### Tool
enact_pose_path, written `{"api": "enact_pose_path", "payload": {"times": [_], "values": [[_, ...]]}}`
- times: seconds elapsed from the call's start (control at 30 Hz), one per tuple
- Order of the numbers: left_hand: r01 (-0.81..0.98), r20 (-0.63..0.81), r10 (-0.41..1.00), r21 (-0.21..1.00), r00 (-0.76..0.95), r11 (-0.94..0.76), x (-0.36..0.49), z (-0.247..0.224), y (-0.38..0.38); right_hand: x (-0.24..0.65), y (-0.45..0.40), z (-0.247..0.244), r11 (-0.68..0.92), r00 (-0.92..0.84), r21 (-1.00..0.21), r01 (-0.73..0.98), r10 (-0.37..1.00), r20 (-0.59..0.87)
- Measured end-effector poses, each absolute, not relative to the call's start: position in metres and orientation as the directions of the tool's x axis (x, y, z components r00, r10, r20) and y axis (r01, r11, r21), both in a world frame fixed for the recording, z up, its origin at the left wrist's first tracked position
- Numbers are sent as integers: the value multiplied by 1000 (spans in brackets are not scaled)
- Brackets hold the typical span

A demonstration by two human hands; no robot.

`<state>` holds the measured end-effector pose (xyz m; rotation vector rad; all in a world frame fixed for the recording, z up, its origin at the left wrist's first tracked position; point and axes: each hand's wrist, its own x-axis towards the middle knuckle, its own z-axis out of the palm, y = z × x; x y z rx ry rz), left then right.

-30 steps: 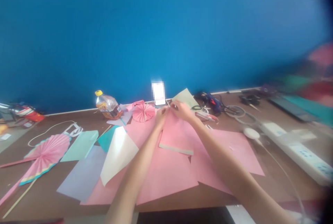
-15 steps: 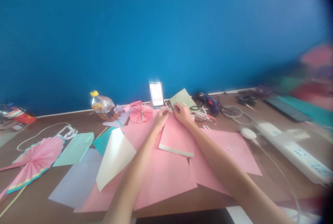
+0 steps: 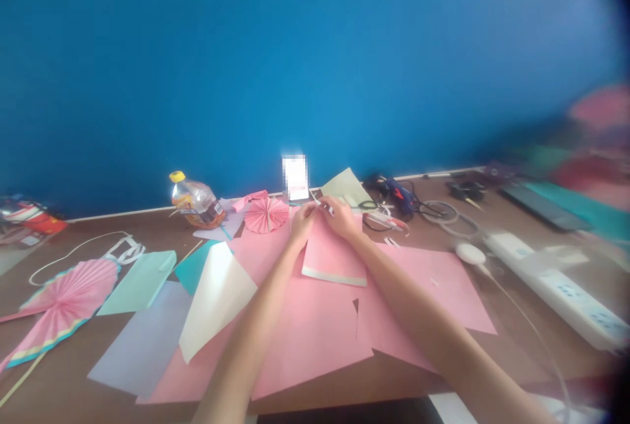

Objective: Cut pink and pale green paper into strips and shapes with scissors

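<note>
Both hands meet at the far end of a pink paper piece [image 3: 335, 254] with a pale strip along its near edge. My left hand [image 3: 303, 223] is closed, fingers pinching at the paper's far left corner. Close beside it, my right hand [image 3: 340, 215] bends its fingers over the same far edge, closed; a small whitish bit shows at its fingertips, too blurred to name. Larger pink sheets [image 3: 310, 339] lie beneath the piece and my forearms. A pleated pink paper rosette [image 3: 266, 215] lies just left of my hands.
A yellow-capped bottle [image 3: 197, 204] leans at the back left, near a pink paper fan [image 3: 73, 299] and a mint paper [image 3: 140, 283]. A cream sheet [image 3: 216, 299] curls by my left forearm. Cables [image 3: 443, 212] and a white power strip [image 3: 556, 286] lie right. A bright phone-like screen [image 3: 295, 176] stands behind.
My right hand has shifted slightly left, closer to my left hand. The near edge of the pink paper piece has moved a little away from me.
</note>
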<state>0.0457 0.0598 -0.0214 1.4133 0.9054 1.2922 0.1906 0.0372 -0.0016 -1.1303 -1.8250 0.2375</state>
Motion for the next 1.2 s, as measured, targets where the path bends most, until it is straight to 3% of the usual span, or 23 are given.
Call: {"api": "enact_pose_path", "payload": {"times": [0.27,0.73,0.83,1.03,1.2], "values": [[-12,178,978,984,111,-178,45,-28,62,189,36,-7,489,-120,-553,675,812,571],[-35,316,933,948,174,-315,46,-15,52,182,35,-9,508,-153,-424,749,756,636],[-49,312,932,950,183,-308,47,-15,52,182,35,-9,497,-115,-465,732,764,636],[-26,299,935,954,190,-300,48,-14,52,184,38,-5,478,39,-659,581,792,609],[-11,293,935,955,200,-296,47,-12,50,183,38,0,495,48,-685,535,792,609]]}}
